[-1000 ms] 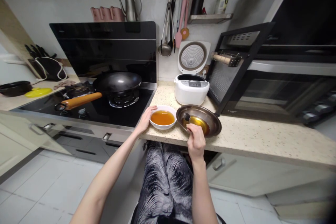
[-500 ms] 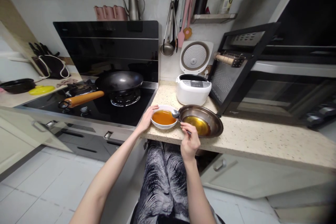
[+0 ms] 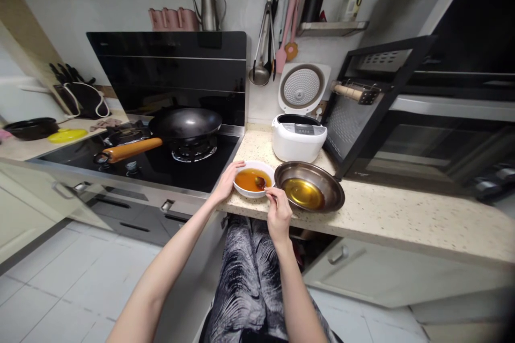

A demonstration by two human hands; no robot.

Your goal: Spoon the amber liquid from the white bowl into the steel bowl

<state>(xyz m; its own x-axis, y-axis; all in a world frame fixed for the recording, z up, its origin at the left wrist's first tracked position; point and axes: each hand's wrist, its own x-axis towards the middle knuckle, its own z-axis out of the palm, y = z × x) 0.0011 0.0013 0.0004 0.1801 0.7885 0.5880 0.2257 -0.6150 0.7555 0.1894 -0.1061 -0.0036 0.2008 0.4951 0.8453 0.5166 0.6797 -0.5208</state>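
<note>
My left hand [image 3: 227, 183] grips the left rim of a white bowl [image 3: 251, 194] at the counter's front edge. Amber liquid [image 3: 243, 180] fills much of the bowl. Pinched in my right hand [image 3: 280, 213] is a spoon [image 3: 260, 183], its head dipped in the liquid near the bowl's right side. Close by on the right stands a steel basin [image 3: 332, 188] with yellow oily liquid [image 3: 303, 193] in its bottom. My fingers cover most of the spoon's handle.
Behind the bowls a white rice cooker [image 3: 300, 142] stands with its lid raised. On the stove to the left sits a black wok [image 3: 191, 120], its wooden handle [image 3: 134, 150] pointing forward-left. A black rack and an oven [image 3: 434, 144] occupy the right side.
My right hand has moved left with the spoon, from between the two vessels to over the bowl. The spoon's head has gone down into the amber liquid. My left hand stays on the rim.
</note>
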